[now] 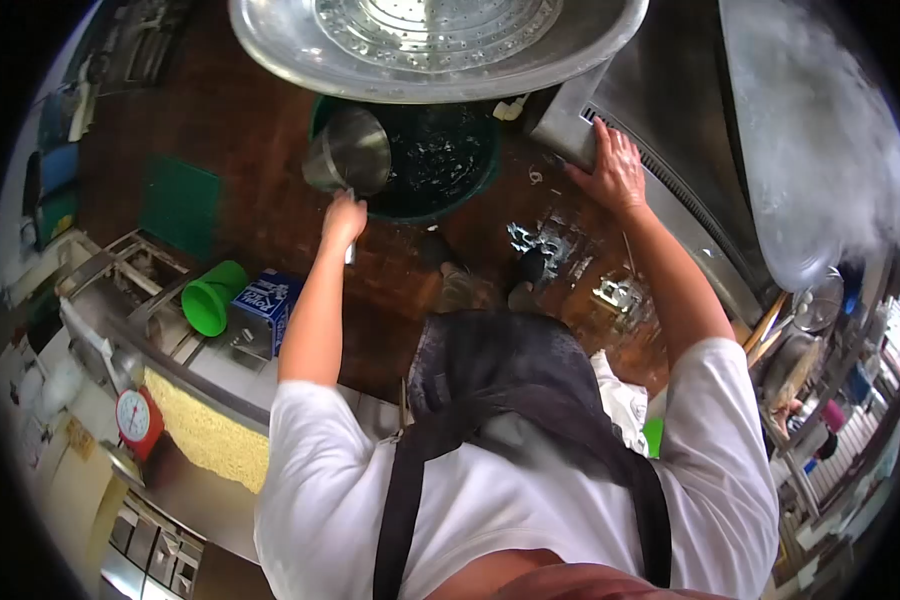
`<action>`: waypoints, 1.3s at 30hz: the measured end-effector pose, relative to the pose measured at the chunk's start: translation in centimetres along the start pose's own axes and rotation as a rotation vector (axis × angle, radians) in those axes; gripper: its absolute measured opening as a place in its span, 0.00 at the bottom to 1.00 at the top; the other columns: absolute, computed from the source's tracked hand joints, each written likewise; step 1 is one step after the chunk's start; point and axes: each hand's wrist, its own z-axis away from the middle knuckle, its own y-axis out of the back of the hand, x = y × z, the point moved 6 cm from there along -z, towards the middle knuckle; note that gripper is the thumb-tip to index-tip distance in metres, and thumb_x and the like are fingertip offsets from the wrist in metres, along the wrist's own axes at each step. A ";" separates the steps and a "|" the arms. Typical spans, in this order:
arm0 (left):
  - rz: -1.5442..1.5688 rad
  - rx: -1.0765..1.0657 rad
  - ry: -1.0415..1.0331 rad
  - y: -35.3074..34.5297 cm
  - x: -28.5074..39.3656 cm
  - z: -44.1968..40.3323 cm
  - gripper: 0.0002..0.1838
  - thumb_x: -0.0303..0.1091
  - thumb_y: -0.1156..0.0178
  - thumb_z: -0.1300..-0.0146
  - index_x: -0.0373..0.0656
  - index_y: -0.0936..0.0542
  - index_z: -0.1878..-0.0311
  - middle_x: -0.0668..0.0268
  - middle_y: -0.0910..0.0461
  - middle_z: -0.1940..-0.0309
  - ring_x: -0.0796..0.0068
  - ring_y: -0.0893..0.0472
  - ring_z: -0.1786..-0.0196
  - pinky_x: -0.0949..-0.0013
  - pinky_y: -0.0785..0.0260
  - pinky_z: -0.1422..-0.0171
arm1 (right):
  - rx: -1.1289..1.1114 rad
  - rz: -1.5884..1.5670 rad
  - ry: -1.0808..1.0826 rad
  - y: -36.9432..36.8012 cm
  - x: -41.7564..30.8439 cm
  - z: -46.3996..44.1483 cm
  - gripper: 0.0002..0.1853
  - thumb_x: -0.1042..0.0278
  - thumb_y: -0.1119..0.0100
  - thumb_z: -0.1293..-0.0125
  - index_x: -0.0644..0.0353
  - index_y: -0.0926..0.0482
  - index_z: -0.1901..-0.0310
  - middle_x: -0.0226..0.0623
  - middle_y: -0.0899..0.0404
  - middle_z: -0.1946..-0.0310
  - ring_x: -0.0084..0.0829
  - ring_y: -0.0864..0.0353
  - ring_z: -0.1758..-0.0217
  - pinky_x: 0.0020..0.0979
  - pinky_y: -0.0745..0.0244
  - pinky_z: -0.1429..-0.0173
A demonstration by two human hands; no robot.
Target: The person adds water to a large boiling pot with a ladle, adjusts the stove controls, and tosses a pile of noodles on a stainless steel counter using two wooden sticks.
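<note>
Head camera: a steel dipper (pixel 348 152) is held in the left hand (pixel 344 218), the fingers being wrapped around its handle (pixel 350 254). From that grip the bowl lies directly forward, away from the body, with handle and bowl set along nearly one line. The bowl is seen over the left side of a dark green tub (pixel 488 165) of water (pixel 435 155); whether the two are touching cannot be told. The tub's middle is placed forward and to the right of the left hand, the nearer one. The right hand (pixel 620 175), spread and with nothing seen in it, is placed at the edge of a stainless steel counter (pixel 567 115), well apart from the dipper.
</note>
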 end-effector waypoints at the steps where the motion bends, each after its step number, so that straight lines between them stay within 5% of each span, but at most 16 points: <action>1: -0.034 -0.100 0.083 -2.3 1.3 -2.8 0.19 0.40 0.47 0.30 0.34 0.24 0.46 0.38 0.19 0.49 0.49 0.19 0.41 0.49 0.27 0.38 | 0.001 -0.001 0.006 -0.2 -0.1 -0.2 0.50 0.46 0.26 0.50 0.63 0.38 0.29 0.50 0.25 0.45 0.49 0.27 0.39 0.46 0.33 0.33; 12: -0.215 -0.253 0.286 -20.8 2.8 -20.8 0.28 0.40 0.39 0.37 0.41 0.28 0.34 0.45 0.23 0.39 0.46 0.22 0.37 0.52 0.25 0.37 | -0.031 0.017 -0.021 -2.3 1.6 -0.8 0.55 0.48 0.21 0.56 0.60 0.39 0.28 0.49 0.27 0.42 0.50 0.26 0.41 0.49 0.32 0.34; 22: -0.202 -0.214 -0.338 -25.5 8.0 -28.0 0.28 0.39 0.38 0.41 0.41 0.26 0.37 0.44 0.22 0.41 0.46 0.21 0.39 0.52 0.24 0.39 | 0.008 -0.017 0.037 -2.3 1.5 -1.1 0.55 0.49 0.20 0.58 0.60 0.38 0.29 0.50 0.26 0.43 0.51 0.25 0.43 0.49 0.31 0.36; 28: -0.138 -0.179 -0.836 -21.4 3.4 -20.9 0.28 0.38 0.37 0.43 0.41 0.25 0.39 0.44 0.22 0.42 0.46 0.21 0.40 0.53 0.23 0.40 | 0.029 -0.017 0.018 -2.0 1.5 -0.8 0.53 0.47 0.22 0.55 0.60 0.37 0.29 0.48 0.26 0.44 0.51 0.25 0.43 0.48 0.31 0.36; 33: -0.622 -0.460 -0.962 -15.7 1.5 -15.3 0.23 0.38 0.35 0.48 0.40 0.18 0.47 0.46 0.18 0.48 0.44 0.18 0.47 0.50 0.23 0.43 | 0.046 -0.005 0.041 -1.3 1.5 -0.6 0.50 0.42 0.26 0.51 0.62 0.36 0.30 0.45 0.25 0.46 0.45 0.25 0.44 0.45 0.30 0.37; 36: -0.066 -0.510 -0.413 -9.5 1.6 -11.2 0.22 0.36 0.36 0.51 0.37 0.18 0.51 0.43 0.17 0.53 0.40 0.19 0.47 0.49 0.25 0.45 | 0.028 -0.039 0.023 -1.0 1.5 -0.1 0.50 0.44 0.26 0.50 0.62 0.36 0.30 0.46 0.25 0.45 0.47 0.25 0.43 0.46 0.31 0.36; 39: 0.017 -0.450 -0.325 -3.6 3.9 -3.8 0.23 0.36 0.35 0.52 0.35 0.19 0.51 0.41 0.17 0.56 0.39 0.20 0.48 0.50 0.26 0.46 | 0.040 -0.076 0.034 -0.6 1.4 0.2 0.49 0.44 0.27 0.49 0.62 0.36 0.30 0.47 0.26 0.45 0.48 0.26 0.42 0.46 0.32 0.35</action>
